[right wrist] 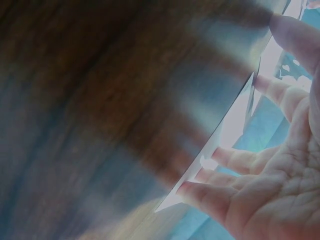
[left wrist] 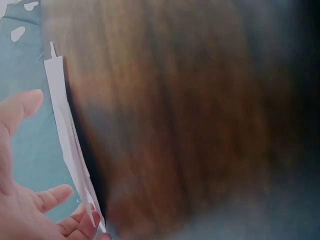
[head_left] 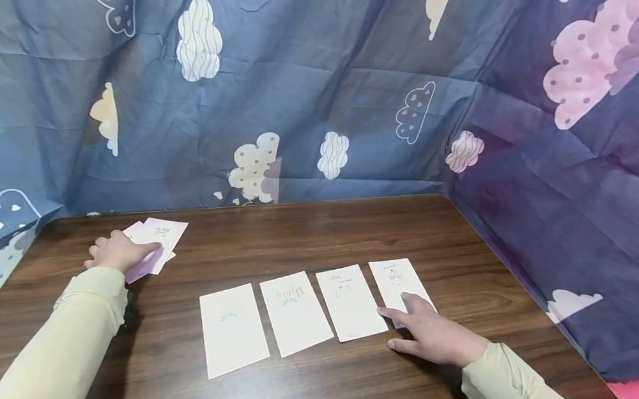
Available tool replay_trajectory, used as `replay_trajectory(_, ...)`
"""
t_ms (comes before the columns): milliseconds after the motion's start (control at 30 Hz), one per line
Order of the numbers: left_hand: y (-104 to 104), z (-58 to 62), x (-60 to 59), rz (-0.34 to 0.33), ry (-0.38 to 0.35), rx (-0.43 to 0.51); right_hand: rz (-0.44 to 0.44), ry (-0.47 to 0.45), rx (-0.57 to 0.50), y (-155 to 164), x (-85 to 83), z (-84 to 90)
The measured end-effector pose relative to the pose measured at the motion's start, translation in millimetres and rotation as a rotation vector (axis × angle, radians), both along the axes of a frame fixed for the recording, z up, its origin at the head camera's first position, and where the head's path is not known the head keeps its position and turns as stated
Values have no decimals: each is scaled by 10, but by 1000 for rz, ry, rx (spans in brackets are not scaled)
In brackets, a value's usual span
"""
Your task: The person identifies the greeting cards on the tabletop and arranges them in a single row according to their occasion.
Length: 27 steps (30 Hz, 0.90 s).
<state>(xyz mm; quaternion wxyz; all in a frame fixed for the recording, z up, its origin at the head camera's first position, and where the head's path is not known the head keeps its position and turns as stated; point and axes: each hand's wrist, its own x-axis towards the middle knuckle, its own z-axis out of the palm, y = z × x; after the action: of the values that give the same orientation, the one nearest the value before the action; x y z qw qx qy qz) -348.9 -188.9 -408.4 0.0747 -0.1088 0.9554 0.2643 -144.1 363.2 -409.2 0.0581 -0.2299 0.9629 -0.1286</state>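
Four white cards are laid side by side in a row on the wooden worktop (head_left: pixel 312 239). The right hand (head_left: pixel 430 333) is rested flat, fingers spread and released, on the near end of the rightmost card (head_left: pixel 399 283), with the thumb just beside the neighbouring card (head_left: pixel 350 302). At the far left, a small fanned pile of pink cards (head_left: pixel 156 241) is pressed down by the left hand (head_left: pixel 119 251), whose fingers are seen stretched out and relaxed in the wrist view. A cloud-patterned blue cloth (head_left: pixel 308 85) is hung behind the worktop.
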Motion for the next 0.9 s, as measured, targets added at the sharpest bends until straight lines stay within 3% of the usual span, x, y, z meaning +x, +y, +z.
replay_trajectory(500,7,-70,-121,-29,-25,-34,-11,-6,11,-3,-19,-4)
replay_trajectory(900,35,-52,-118,-22,-18,-20,-16,8,14,-13,-11,-10)
